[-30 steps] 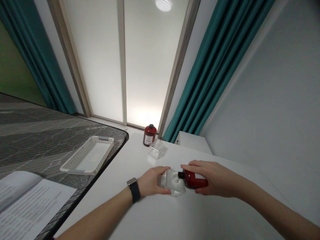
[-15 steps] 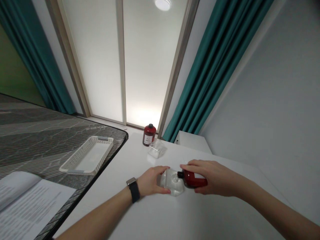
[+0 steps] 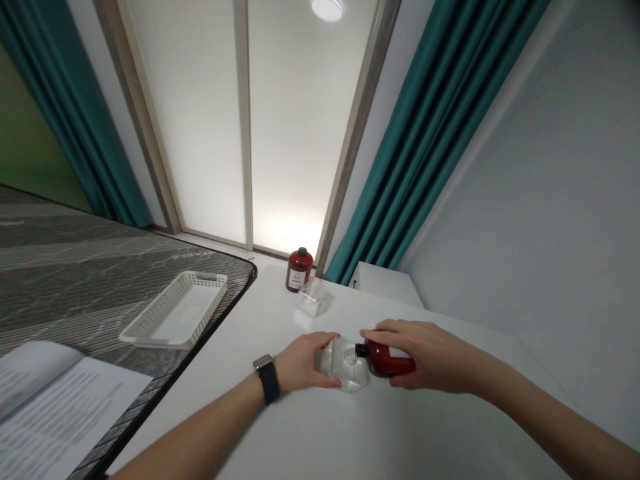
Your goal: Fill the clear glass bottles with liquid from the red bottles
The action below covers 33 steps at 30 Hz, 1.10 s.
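My right hand (image 3: 425, 350) is closed around a dark red bottle (image 3: 386, 360) with a pale label, tipped on its side. Its black neck points left, over the opening of a clear bottle (image 3: 347, 367) on the white table. My left hand (image 3: 305, 361), with a dark watch on the wrist, grips that clear bottle from the left, thumb and fingers on either side. I cannot make out whether any liquid is flowing. Farther back, a second red bottle (image 3: 297, 277) with a black cap stands upright, and another clear container (image 3: 314, 299) sits just in front of it.
On the left, a white perforated basket (image 3: 143, 337) and an open book (image 3: 95, 407) lie on a dark-edged grey mat (image 3: 125, 267). Behind the white table (image 3: 280, 433) are a white cabinet (image 3: 387, 283), green curtains (image 3: 400, 167) and frosted sliding doors (image 3: 300, 120).
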Motion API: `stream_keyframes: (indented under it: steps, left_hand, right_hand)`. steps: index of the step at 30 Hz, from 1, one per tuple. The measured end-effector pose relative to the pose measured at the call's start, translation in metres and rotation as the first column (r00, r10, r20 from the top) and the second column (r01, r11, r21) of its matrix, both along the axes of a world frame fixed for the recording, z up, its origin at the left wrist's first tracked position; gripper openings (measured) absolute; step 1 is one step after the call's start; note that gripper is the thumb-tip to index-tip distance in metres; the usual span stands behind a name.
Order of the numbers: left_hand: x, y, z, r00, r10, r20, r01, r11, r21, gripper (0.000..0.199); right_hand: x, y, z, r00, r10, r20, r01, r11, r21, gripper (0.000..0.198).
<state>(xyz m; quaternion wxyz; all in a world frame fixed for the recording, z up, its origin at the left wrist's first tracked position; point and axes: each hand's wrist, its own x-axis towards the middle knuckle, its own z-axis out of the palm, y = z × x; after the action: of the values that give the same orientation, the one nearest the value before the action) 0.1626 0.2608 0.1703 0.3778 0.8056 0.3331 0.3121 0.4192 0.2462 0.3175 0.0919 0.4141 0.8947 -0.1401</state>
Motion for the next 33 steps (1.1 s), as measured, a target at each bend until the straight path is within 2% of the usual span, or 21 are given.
stream_keyframes:
  steps: [25,33]
  left_hand:
    - [-0.0005,-0.0013,0.0095,1.000,-0.028,-0.001,0.028,1.000,-0.003,0.068]
    - [-0.0008,0.0002,0.0086,1.000,-0.024,-0.019,0.024,1.000,-0.002,0.061]
  right_hand:
    - [0.0009,0.0006,-0.0004,1.000,0.018,-0.018,-0.018,1.000,0.016,0.080]
    - [0.0069,-0.0022,-0.0100,0.996,-0.020,-0.085,0.022,1.000,0.015,0.077]
